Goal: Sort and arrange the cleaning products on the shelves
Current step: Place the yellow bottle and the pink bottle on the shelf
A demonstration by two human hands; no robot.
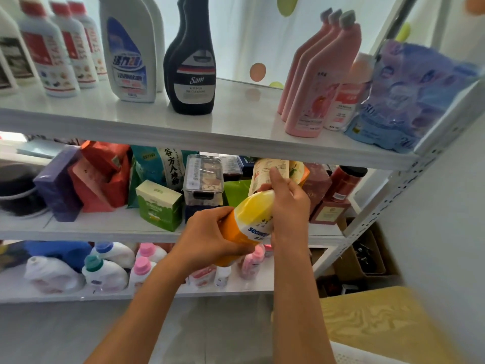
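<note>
Head view: a green box (160, 206) and clear container (203, 179) are seen near the middle shelf's (105, 229) front edge; an orange-yellow pouch (246, 227), tilted up-right, is gripped by both the left hand (210, 237) and right hand (286, 203).

Both forearms bare, no sleeves in frame. Hands (210, 235) bare too: no gloves, rings, watch or wristbands. Nails short.

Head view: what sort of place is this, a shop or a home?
Probably a storeroom or mock shop corner, not certain. A white metal shelving rack holds duplicate pink bottles in a row, mixed food packets below, and a cardboard box beside it.
</note>
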